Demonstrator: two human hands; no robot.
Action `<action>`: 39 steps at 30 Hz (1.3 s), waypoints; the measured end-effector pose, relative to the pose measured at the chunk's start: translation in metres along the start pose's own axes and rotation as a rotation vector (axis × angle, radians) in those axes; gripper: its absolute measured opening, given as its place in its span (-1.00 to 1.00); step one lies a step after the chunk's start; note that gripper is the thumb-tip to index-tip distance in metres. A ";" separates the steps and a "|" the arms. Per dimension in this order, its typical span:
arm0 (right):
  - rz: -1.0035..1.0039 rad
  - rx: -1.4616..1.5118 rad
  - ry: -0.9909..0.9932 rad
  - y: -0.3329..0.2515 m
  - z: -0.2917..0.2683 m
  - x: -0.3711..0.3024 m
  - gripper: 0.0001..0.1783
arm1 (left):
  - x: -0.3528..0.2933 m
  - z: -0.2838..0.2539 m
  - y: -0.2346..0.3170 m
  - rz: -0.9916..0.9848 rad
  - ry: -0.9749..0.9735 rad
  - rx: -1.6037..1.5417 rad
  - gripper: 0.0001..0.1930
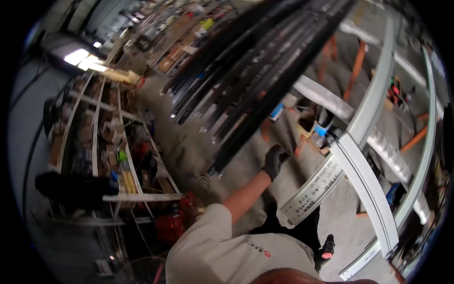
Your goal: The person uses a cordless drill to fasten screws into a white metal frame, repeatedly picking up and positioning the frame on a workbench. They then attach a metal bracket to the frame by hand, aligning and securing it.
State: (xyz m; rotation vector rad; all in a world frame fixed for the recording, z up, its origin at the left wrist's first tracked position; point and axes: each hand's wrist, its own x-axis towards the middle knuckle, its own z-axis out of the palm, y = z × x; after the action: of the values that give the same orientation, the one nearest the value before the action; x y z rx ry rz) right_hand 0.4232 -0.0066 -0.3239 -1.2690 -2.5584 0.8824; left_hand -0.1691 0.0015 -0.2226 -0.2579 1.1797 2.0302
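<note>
My left arm reaches forward, and the dark glove on my left hand [275,162] is blurred. Its fingers look loosely curled, with nothing visible in them. The hand is over the floor, between a bundle of long black bars [265,71] and a pale printed metal profile [314,191]. It appears apart from both. By my right side a small black shape with a pinkish patch looks like my gloved right hand [327,247]; its fingers cannot be made out. A curved white profile [366,184] lies across the printed one.
On the left, a metal-framed rack [142,196] carries boxes and loose parts. To the right, more long pale profiles [385,80] rest across wrapped silver crossbars [331,98] with orange legs [354,71]. A cluttered bench [175,52] stands farther back.
</note>
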 end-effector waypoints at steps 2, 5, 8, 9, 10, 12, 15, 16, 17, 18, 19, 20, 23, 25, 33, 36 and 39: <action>0.013 -0.021 0.090 -0.063 -0.044 0.014 -0.34 | -0.041 0.007 0.018 -0.010 -0.065 -0.077 -0.85; -0.118 0.017 0.293 -0.166 -0.094 0.018 -0.33 | -0.101 0.032 0.050 0.001 -0.224 -0.086 -0.81; -0.290 0.066 0.287 -0.215 -0.140 0.038 -0.45 | -0.154 0.028 0.059 0.125 -0.365 -0.027 -0.80; -0.405 0.065 0.288 -0.245 -0.162 0.051 -0.63 | -0.152 0.025 0.048 0.190 -0.526 0.000 -0.80; -0.506 0.078 0.299 -0.267 -0.179 0.062 -0.75 | -0.180 0.054 0.072 0.115 -0.578 0.031 -0.81; -0.219 0.200 0.056 -0.320 -0.201 0.104 -0.68 | -0.214 0.101 0.113 0.131 -0.594 -0.002 -0.82; -0.558 -0.089 0.023 -0.351 -0.218 0.115 -0.45 | -0.278 0.131 0.117 0.246 -0.768 -0.140 -0.72; -0.667 -0.203 0.059 -0.359 -0.227 0.119 -0.40 | -0.288 0.134 0.116 0.281 -0.804 -0.119 -0.70; -0.721 -0.225 0.141 -0.362 -0.230 0.116 -0.40 | -0.299 0.141 0.112 0.301 -0.827 -0.136 -0.71; -0.767 -0.249 0.226 -0.368 -0.232 0.110 -0.39 | -0.310 0.148 0.114 0.321 -0.851 -0.149 -0.72; -0.792 -0.383 0.209 -0.365 -0.235 0.105 -0.42 | -0.320 0.154 0.116 0.343 -0.873 -0.162 -0.73; -0.759 -0.413 0.185 -0.369 -0.242 0.100 -0.44 | -0.331 0.159 0.119 0.410 -0.834 -0.088 -0.73; -0.692 -0.357 0.199 -0.368 -0.254 0.089 -0.50 | -0.355 0.170 0.118 0.512 -0.841 0.021 -0.73; -0.498 -0.295 0.066 -0.369 -0.264 0.080 -0.50 | -0.362 0.173 0.110 0.458 -0.850 -0.036 -0.72; -0.418 0.015 0.046 -0.360 -0.286 0.074 -0.47 | -0.388 0.205 0.089 0.450 -0.951 0.112 -0.73; -0.247 -0.069 0.017 -0.377 -0.299 0.073 -0.50 | -0.399 0.215 0.077 0.324 -0.972 0.072 -0.70; -0.343 0.332 0.303 -0.325 -0.248 0.091 -0.57 | -0.433 0.236 0.073 0.178 -0.996 0.054 -0.67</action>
State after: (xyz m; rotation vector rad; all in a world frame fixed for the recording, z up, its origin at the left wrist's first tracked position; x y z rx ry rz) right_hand 0.2395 0.0194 0.0513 -0.7719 -2.1853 0.9102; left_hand 0.1238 -0.0489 0.1775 0.8271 0.6128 1.8576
